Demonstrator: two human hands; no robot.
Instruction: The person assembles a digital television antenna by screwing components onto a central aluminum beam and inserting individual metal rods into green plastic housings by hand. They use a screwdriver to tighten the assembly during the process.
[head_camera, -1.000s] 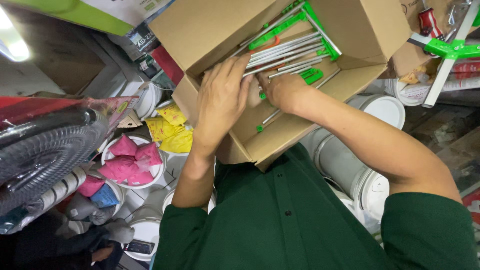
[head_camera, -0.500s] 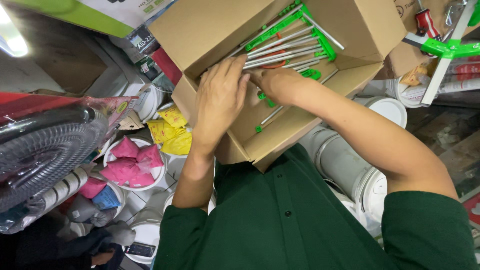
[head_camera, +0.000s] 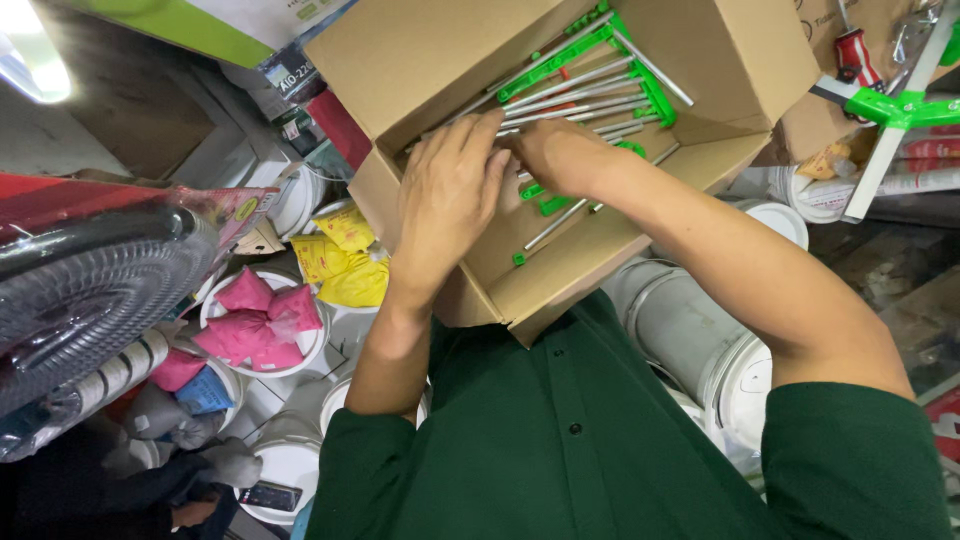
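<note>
Reaching into an open cardboard box (head_camera: 470, 50), both hands are seen among silver rods with green fittings (head_camera: 590, 75). The left hand (head_camera: 450, 195) is spread flat over the rods; the right hand (head_camera: 565, 155) is curled beside it, its grip hidden. White buckets (head_camera: 700, 340) are seen below.

Hardware shop: stacked white buckets (head_camera: 700, 330), pink powder bags (head_camera: 255, 320), cartons (head_camera: 430, 60).

The box (head_camera: 600, 250) sat against the person's chest, rods (head_camera: 580, 85) lying inside it. Both hands were in the box, left hand (head_camera: 445, 195) beside right hand (head_camera: 560, 155). Left of the box stood a bowl (head_camera: 300, 365) holding pouches (head_camera: 255, 320); right of it, tubs (head_camera: 690, 330).
</note>
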